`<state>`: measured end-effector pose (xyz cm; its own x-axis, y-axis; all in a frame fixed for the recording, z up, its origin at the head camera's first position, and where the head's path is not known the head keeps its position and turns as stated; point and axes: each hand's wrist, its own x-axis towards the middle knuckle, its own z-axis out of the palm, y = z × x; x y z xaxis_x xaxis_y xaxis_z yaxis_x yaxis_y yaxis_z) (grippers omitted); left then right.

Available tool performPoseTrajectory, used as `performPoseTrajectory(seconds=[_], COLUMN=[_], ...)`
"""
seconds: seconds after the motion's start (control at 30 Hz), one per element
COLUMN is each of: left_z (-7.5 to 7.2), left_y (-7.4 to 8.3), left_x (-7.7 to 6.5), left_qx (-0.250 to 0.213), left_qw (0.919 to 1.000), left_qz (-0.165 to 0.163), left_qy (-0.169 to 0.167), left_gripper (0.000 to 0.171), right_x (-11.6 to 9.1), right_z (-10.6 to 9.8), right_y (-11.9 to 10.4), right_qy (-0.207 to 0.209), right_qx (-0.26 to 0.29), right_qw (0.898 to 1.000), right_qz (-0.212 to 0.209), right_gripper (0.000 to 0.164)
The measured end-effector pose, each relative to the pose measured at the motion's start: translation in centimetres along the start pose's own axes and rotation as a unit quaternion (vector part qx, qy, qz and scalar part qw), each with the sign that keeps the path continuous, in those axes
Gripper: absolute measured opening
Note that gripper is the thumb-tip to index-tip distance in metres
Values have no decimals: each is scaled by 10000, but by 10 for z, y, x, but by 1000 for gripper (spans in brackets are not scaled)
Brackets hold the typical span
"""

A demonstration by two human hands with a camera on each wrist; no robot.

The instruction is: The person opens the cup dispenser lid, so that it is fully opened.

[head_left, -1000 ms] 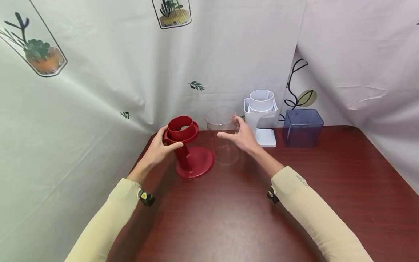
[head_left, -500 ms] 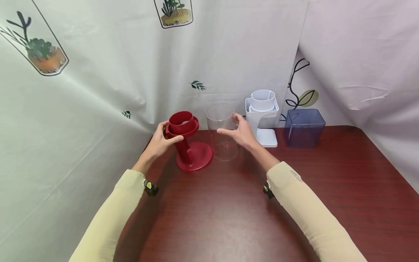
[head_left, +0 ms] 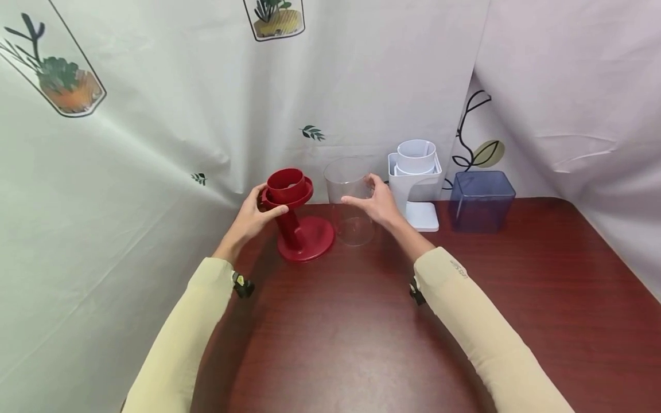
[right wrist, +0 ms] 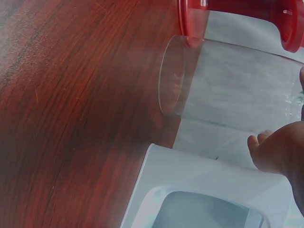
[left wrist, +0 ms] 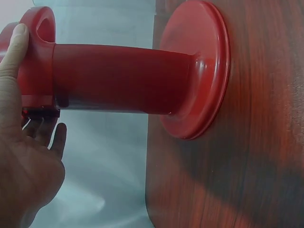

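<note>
A red stand [head_left: 290, 231] with a round base, a thick column and a cup-like ring on top stands upright near the table's back left edge. My left hand [head_left: 252, 218] grips its top ring, thumb in front and fingers around the far side. In the left wrist view the stand's column [left wrist: 118, 78] runs down to the base on the wood. Just right of it is a clear, open-topped cylinder [head_left: 338, 209], upright. My right hand [head_left: 383, 205] holds its upper right side between thumb and fingers; the right wrist view shows the see-through wall of the cylinder [right wrist: 228, 85].
A white stand [head_left: 405, 184] with a round cup in its top stands close right of my right hand. Beyond it is a translucent blue square container [head_left: 481, 209]. A patterned cloth [head_left: 392, 69] hangs behind the dark red wooden table [head_left: 351, 332].
Both hands have slid the red stand and the clear cylinder a little farther back toward the cloth. Their grips look the same. The white stand and blue container stay in place.
</note>
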<state>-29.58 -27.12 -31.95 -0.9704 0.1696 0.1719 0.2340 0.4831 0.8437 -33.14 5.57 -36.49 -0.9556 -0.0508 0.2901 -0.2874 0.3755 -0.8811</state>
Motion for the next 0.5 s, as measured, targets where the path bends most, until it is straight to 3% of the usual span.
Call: performPoseTrajectory(seconds=[0.23, 0.5], left_z=[-3, -3], left_y=[-3, -31], left_x=[11, 35], left_qx=[75, -9], left_qw=[10000, 9997], left_qz=[-32, -120], left_qy=[30, 208], left_gripper=[86, 98], right_x=[4, 7], right_z=[1, 4], right_y=[0, -2], right_qy=[35, 85], right_qx=[-64, -197], right_qw=[10000, 9997], right_qz=[60, 127], right_gripper=[86, 91])
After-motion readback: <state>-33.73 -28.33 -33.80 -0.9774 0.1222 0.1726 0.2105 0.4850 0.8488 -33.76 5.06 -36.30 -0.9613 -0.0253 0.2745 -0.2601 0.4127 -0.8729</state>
